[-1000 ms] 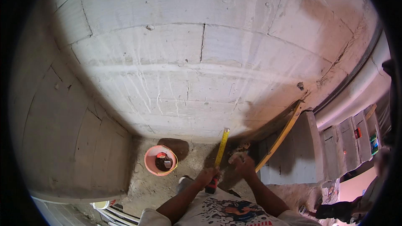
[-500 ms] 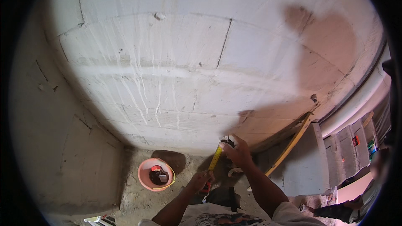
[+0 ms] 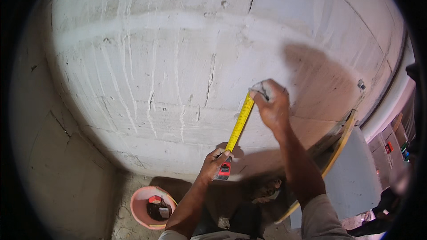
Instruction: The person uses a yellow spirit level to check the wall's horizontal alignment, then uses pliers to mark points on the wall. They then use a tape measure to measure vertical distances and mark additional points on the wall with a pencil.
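Note:
A tape measure (image 3: 223,171) with a red and black case is held in my left hand (image 3: 212,165), low in front of the pale block wall (image 3: 195,84). Its yellow blade (image 3: 240,122) is drawn out and slants up to the right. My right hand (image 3: 275,109) grips the blade's far end between closed fingers, near the wall. Something greyish shows at those fingertips, too small to name. I cannot tell whether the blade touches the wall.
A pink bucket (image 3: 136,204) with a red item inside stands on the floor at lower left. To the right, a curved wooden strip (image 3: 340,146) leans by a grey panel (image 3: 356,175). Part of another person shows at the far right edge.
Both hands have risen along the wall and moved farther apart, with more yellow blade between them. The view has shifted, and the bucket appears lower and farther left.

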The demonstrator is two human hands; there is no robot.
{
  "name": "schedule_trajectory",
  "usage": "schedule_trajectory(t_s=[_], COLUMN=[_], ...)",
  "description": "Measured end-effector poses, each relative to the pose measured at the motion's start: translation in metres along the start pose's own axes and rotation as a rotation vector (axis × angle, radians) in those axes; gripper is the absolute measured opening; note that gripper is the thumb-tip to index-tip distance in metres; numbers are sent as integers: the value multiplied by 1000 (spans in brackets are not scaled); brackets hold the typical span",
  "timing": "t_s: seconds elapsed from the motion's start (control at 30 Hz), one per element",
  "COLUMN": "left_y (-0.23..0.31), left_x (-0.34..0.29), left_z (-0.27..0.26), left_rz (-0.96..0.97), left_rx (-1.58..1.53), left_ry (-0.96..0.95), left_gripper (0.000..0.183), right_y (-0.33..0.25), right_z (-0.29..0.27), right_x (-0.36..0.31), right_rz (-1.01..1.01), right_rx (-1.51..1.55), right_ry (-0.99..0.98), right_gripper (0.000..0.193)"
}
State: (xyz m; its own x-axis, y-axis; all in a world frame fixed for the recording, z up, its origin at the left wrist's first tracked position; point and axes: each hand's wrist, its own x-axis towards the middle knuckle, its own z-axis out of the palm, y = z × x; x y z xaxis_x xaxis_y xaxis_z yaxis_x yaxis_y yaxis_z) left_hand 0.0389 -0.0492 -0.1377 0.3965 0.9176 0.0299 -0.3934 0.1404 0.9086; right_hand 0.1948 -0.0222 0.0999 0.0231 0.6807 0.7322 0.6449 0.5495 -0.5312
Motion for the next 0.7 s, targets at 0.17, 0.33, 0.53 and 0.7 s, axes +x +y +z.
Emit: schedule_trajectory(t_s=[0.17,0.33,0.53,0.7], left_y=[-28,-34,-23,-26], left_x=[30,31,32,29], left_z=[-9,-5,8,10], left_rz=[199,188,196,292], left_rx=[32,-38,-46,-6], left_ry=[128,160,236,251], left_gripper=[25,28,29,29], right_y=[14,21,17,14], right_z=[17,25,37,31], right_x=[-6,-24,-23,-25], right_rz=[-297,-440,-321,-366], right_rx=[-152,-210,-205,-250], right_ry=[170,271,166,222], right_gripper=[11,15,19,15])
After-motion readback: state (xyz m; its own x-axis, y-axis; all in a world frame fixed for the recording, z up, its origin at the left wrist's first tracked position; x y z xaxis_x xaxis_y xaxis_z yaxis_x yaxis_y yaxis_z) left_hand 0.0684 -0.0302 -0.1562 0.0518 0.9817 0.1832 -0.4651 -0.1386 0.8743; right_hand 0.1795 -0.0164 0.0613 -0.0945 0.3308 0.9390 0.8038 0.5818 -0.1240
